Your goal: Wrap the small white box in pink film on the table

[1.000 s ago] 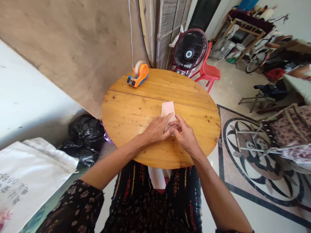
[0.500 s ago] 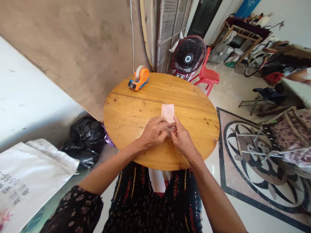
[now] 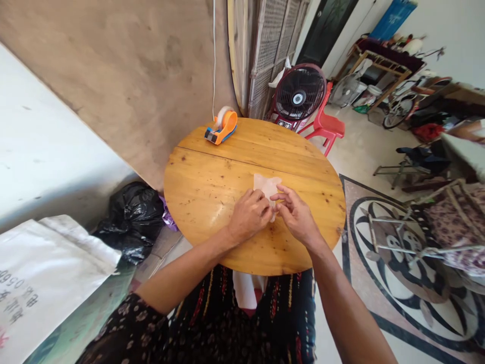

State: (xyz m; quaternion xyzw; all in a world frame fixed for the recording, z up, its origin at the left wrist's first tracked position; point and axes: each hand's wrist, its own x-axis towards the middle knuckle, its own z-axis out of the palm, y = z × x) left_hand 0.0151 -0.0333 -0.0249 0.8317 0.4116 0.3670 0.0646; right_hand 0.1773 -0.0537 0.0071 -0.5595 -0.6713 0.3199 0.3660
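Note:
A small, thin, pale pink plastic bag (image 3: 267,185) lies crumpled on the round wooden table (image 3: 204,187), its far edge spread unevenly. My left hand (image 3: 248,215) rests at its near left side, fingers curled and closed on the near end. From the right, my right hand (image 3: 296,215) meets that same end, thumb and fingertips pinched together at the bag's edge while the other fingers are loosely bent. The fingers hide much of the near end, so whether anything is inside cannot be told.
An orange and blue tape dispenser (image 3: 223,126) with a tape roll stands at the table's far left edge. Beyond the table are a dark red fan (image 3: 299,96) and a red plastic chair (image 3: 329,124). Black rubbish bags (image 3: 132,220) sit on the floor to the left.
The bag's flat far part has become crumpled and its far edge wavy. My right hand has shifted a little right and its fingers have loosened. The view has tilted slightly.

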